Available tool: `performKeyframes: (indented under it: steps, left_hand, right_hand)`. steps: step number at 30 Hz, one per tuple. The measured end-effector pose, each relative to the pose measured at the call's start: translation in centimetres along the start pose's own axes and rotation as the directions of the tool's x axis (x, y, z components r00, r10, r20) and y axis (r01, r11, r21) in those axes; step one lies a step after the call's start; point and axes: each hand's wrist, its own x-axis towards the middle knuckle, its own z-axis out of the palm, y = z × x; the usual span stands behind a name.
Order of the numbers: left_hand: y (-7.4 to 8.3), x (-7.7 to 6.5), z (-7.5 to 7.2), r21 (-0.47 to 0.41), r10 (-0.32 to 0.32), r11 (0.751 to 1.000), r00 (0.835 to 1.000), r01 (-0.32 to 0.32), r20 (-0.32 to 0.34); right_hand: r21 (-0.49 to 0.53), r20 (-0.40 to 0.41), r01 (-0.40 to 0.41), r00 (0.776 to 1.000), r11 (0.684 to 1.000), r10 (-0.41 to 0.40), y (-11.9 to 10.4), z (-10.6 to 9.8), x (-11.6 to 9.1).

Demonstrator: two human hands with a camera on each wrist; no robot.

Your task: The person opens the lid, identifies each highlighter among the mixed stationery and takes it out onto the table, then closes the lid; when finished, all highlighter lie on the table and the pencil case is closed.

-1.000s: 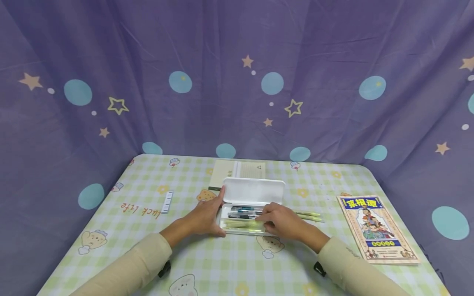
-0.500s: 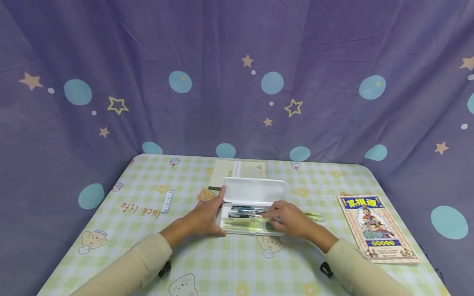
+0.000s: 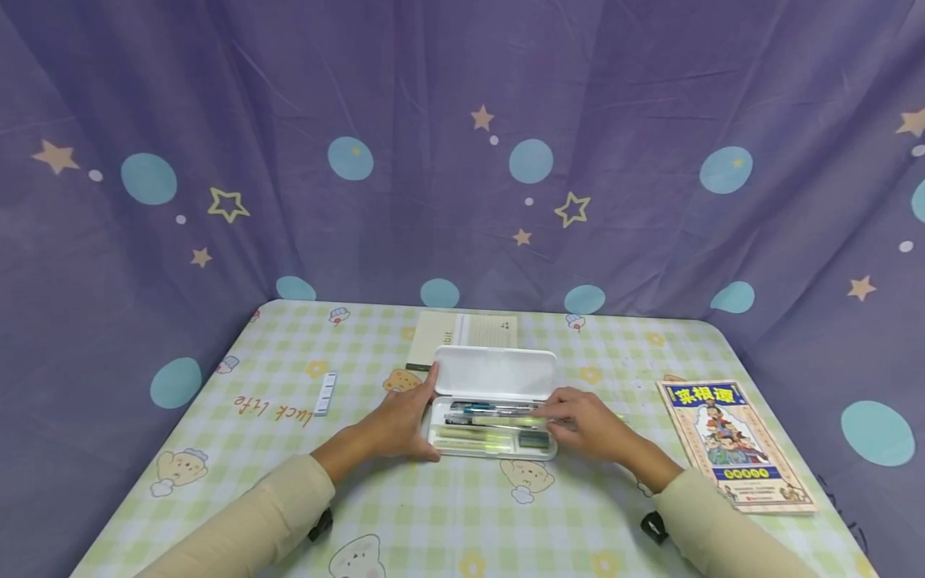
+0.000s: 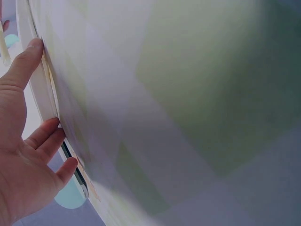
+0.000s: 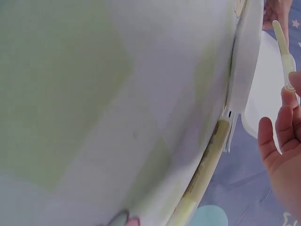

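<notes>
While pinched in the right hand (image 3: 592, 425): yellow pen (image 5: 286, 61), held between thumb and forefinger, reaching leftward over the pencil case (image 5: 248, 66); cannot tell whether touching the contents beneath.
Right hand: closed only at thumb and forefinger, bent loosely elsewhere.
Left hand (image 3: 401, 421): spread, touching the left end of the pencil case with thumb and fingertips.
Pencil case: white, resting open on the checked tablecloth (image 3: 433, 514), with lid (image 3: 495, 373) tilted back.
Dark pens (image 3: 491, 409): side by side in the back compartment, partly hidden by the yellow pen.
Front pens (image 3: 473, 437): yellow, lying lengthwise, left of a dark green block (image 3: 534, 439).
Loose pen (image 5: 204, 165): yellow, lying on the tablecloth just right of the pencil case, mostly hidden by the right hand in the head view.
Cream notebook (image 3: 433, 333): behind the lid, partly covered.
</notes>
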Motion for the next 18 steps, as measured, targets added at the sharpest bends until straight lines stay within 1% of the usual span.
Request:
performKeyframes:
  steps: [4,7,12,18]
  left_hand:
    - [-0.1,0.1,0.1,0.007,0.0,1.0,1.0,0.0,0.0]
    - [-0.1,0.1,0.1,0.004,-0.002,1.0,1.0,0.002,0.001]
    - [0.1,0.0,0.0,-0.012,0.0,1.0,1.0,0.0,0.003]
    - [0.1,0.0,0.0,-0.011,-0.007,1.0,1.0,0.007,0.001]
  right_hand:
    - [0.017,-0.037,0.01,0.999,1.0,-0.01,0.4,-0.5,-0.5]
    - [0.002,-0.063,0.006,0.998,1.0,-0.005,0.6,-0.9,-0.9]
    - [-0.031,-0.064,-0.019,0.998,0.999,0.017,1.0,-1.5,-1.7]
    - [-0.01,-0.064,-0.07,0.995,0.997,0.07,1.6,-2.2,-2.6]
